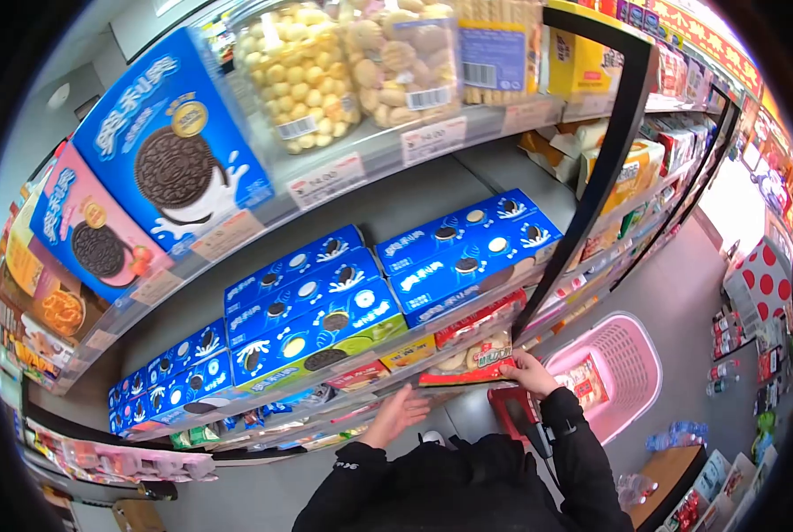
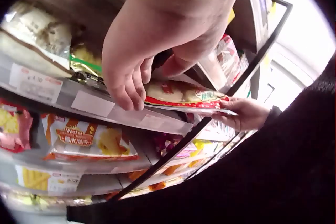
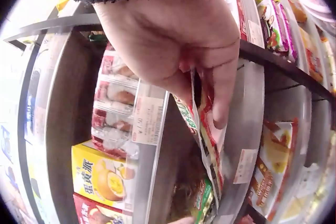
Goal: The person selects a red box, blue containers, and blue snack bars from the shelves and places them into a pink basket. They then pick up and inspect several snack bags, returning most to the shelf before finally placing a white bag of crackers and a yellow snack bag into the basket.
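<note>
Packet [image 1: 460, 377] sits pinched in the right grip [image 1: 531, 374], near the left grip [image 1: 400, 414]

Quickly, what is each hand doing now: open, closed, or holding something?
Left hand: open, holding nothing.
Right hand: closed, pinching a red snack packet.

Upper shelf [image 1: 483, 127]: blue cookie box [image 1: 170, 133] on my left, pink cookie box [image 1: 95, 226] left of it.
Clear tubs [image 1: 299, 75]: right of both, price tags [image 1: 433, 140] below.
Blue cartons [image 1: 312, 306]: rows, one level down.
Wafer packet [image 2: 86, 137]: lower still.
</note>
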A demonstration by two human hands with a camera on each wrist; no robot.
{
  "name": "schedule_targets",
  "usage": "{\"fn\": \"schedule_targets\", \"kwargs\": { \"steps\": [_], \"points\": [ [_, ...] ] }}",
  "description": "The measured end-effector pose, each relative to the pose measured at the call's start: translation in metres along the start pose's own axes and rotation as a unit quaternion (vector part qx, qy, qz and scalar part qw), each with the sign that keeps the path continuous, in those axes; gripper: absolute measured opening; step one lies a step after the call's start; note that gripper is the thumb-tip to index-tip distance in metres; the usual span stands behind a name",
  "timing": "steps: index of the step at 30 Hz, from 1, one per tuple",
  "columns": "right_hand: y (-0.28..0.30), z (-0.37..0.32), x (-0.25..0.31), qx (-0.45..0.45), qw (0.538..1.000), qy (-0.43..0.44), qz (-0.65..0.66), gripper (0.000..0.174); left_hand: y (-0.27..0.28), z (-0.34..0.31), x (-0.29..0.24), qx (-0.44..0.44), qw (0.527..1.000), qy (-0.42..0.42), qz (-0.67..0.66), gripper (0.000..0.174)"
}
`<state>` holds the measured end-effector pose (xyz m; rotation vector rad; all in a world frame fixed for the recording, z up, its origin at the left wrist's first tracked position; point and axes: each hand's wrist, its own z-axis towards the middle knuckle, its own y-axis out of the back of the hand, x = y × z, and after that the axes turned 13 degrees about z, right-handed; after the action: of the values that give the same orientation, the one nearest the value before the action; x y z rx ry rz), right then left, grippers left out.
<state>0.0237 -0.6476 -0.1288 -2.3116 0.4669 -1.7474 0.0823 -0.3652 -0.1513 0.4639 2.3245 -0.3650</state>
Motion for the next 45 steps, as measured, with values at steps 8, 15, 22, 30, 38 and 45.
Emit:
{"fn": "schedule_targets", "kwargs": {
  "steps": [8,15,22,30,38,45],
  "points": [
    [0.009,-0.073,0.009,0.130,0.984,-0.116,0.042,0.031,-0.046,-0.004,0.018,0.171,0.958,-0.029,-0.230,0.037],
    [0.043,-0.122,0.007,0.145,0.966,-0.209,0.049,0.031,-0.089,-0.043,0.021,0.112,0.985,-0.036,-0.125,0.040],
    [0.097,-0.166,-0.019,0.027,0.901,-0.193,0.387,0.045,-0.166,-0.046,0.005,0.199,0.980,0.011,0.008,0.043],
    [0.182,-0.214,-0.017,-0.164,0.883,-0.079,0.433,0.037,-0.285,0.036,-0.010,0.322,0.945,0.016,0.056,0.043],
    [0.255,-0.181,-0.063,-0.292,0.848,-0.006,0.442,0.027,-0.309,0.105,0.039,0.116,0.966,-0.108,0.206,0.049],
    [0.298,-0.126,-0.143,-0.358,0.813,-0.114,0.444,0.032,-0.272,0.068,0.059,0.138,0.946,-0.097,0.277,0.040]
  ]
}}
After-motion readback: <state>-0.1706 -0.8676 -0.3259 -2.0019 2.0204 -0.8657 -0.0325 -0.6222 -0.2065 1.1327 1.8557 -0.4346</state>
